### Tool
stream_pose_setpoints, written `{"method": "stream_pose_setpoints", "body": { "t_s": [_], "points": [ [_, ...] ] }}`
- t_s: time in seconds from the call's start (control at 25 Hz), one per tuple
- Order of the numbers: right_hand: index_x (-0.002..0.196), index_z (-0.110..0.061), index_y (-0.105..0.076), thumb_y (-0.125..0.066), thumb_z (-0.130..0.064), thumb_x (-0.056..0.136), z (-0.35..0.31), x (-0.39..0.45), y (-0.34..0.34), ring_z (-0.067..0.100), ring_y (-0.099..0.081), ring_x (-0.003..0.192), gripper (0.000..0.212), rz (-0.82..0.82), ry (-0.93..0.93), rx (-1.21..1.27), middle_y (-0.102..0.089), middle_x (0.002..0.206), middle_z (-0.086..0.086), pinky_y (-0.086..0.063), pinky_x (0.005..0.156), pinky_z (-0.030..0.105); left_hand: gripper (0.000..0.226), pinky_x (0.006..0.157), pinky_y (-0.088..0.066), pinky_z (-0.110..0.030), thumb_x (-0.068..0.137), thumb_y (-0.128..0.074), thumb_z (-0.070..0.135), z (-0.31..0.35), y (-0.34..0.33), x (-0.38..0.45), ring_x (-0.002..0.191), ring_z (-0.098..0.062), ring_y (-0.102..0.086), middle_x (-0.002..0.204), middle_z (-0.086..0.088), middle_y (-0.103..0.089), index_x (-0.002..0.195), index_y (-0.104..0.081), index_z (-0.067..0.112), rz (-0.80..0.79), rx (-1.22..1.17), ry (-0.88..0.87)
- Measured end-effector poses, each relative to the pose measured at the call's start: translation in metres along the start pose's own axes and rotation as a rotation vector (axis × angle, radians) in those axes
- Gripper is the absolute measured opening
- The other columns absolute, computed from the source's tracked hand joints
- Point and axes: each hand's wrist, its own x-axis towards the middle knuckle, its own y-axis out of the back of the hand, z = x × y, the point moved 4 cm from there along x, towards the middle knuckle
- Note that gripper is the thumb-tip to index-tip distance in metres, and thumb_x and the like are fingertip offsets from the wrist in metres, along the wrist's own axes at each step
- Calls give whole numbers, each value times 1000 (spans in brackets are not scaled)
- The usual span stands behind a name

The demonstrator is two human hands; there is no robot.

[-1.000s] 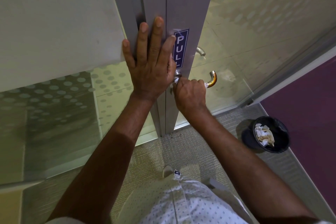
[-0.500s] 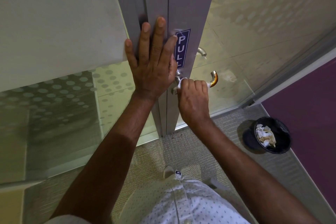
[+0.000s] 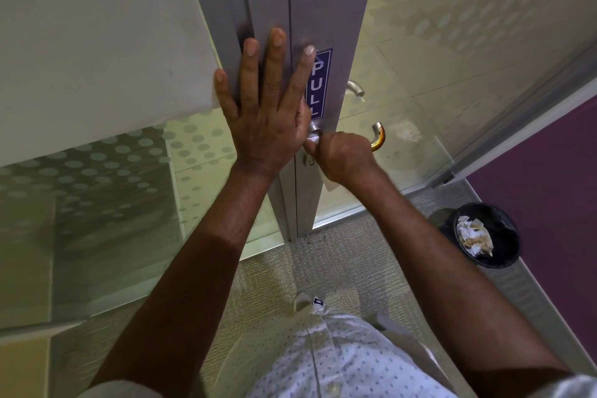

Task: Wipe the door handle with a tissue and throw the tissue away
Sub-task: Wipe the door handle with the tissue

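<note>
A silver lever door handle (image 3: 377, 136) sticks out from the grey door frame (image 3: 323, 10), its curved end showing an orange glint. My right hand (image 3: 344, 158) is closed around the handle's shaft with a white tissue (image 3: 312, 138) bunched in it; only a small corner of tissue peeks out by the handle's base. My left hand (image 3: 268, 113) lies flat, fingers spread, against the door frame just left of the handle, beside a blue PULL sticker (image 3: 319, 84). A black waste bin (image 3: 487, 234) holding crumpled tissues stands on the floor at the lower right.
Frosted, dotted glass panels (image 3: 436, 58) flank the frame on both sides. A second handle (image 3: 355, 87) shows through the glass. Grey carpet (image 3: 339, 262) lies underfoot and a purple wall (image 3: 549, 171) rises beside the bin. My shoe tip (image 3: 302, 300) points at the door.
My right hand has slid a little along the handle towards its base, rubbing with the tissue. The left hand stays pressed flat on the frame.
</note>
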Motion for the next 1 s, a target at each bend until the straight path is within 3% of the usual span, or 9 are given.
{"method": "stream_pose_setpoints", "body": {
  "t_s": [0.08, 0.16, 0.24, 0.36, 0.52, 0.72, 0.84, 0.92, 1.0],
  "points": [
    [98, -12, -61, -18, -50, 108, 1, -2, -1, 24, -53, 63, 58, 19, -90, 49, -54, 74, 5, -42, 62, 34, 51, 126, 14, -53, 106, -51, 40, 0, 0, 0, 158, -20, 23, 169, 4, 27, 156, -45, 31, 0, 3, 4],
    [95, -14, -62, -16, -46, 110, -6, -15, -9, 24, -53, 64, 58, 195, -156, 54, -58, 72, 3, -40, 67, 37, 53, 126, 14, -53, 105, -53, 39, 0, 0, 0, 158, -20, 23, 169, 4, 26, 156, -45, 31, 8, 4, 7],
    [105, -14, -60, -25, -42, 110, -5, -29, -22, 26, -56, 80, 44, 326, -181, 174, -65, 88, 4, -42, 82, 42, 53, 126, 15, -52, 106, -53, 39, -1, 1, 0, 157, -20, 23, 169, 4, 27, 157, -43, 31, 7, 3, 7],
    [125, -10, -53, -47, -21, 104, -1, -45, -40, 30, -55, 99, 24, 404, -121, 74, -62, 107, 9, -39, 102, 46, 52, 126, 15, -52, 107, -49, 42, -1, -1, 0, 157, -20, 24, 169, 4, 28, 157, -38, 31, 1, 3, 8],
    [106, -13, -53, -43, -24, 104, -3, -33, -31, 27, -53, 84, 15, 356, -112, 23, -62, 92, 9, -42, 86, 43, 52, 126, 16, -52, 108, -49, 42, -1, -3, 0, 157, -20, 24, 169, 4, 28, 157, -38, 31, -3, 10, 6],
    [82, -14, -62, -51, -43, 104, 1, -8, -10, 24, -50, 47, 38, 256, 37, -105, -54, 59, 4, -36, 54, 28, 51, 126, 16, -52, 107, -50, 40, 0, -1, 0, 157, -19, 25, 168, 5, 28, 156, -45, 31, -12, 4, 12],
    [79, -13, -56, -35, -53, 106, 5, 2, -8, 25, -47, 52, 52, 149, -6, -12, -48, 62, 5, -37, 55, 29, 51, 126, 15, -52, 106, -51, 40, -1, 0, 0, 157, -19, 24, 169, 5, 28, 156, -46, 30, -11, 5, 12],
    [79, -13, -61, -39, -49, 107, 2, -9, -10, 24, -44, 50, 50, 285, -73, 12, -49, 58, 4, -37, 56, 31, 52, 126, 14, -52, 105, -53, 38, 0, 0, 0, 157, -19, 23, 169, 5, 27, 156, -46, 31, -1, 1, 13],
    [94, -14, -63, -39, -44, 109, 2, -26, -20, 24, -53, 67, 41, 409, -117, 139, -63, 74, 4, -43, 72, 38, 51, 126, 15, -52, 106, -51, 39, -1, 0, 0, 157, -19, 24, 168, 5, 28, 156, -45, 31, -8, -3, 13]
  ]
}}
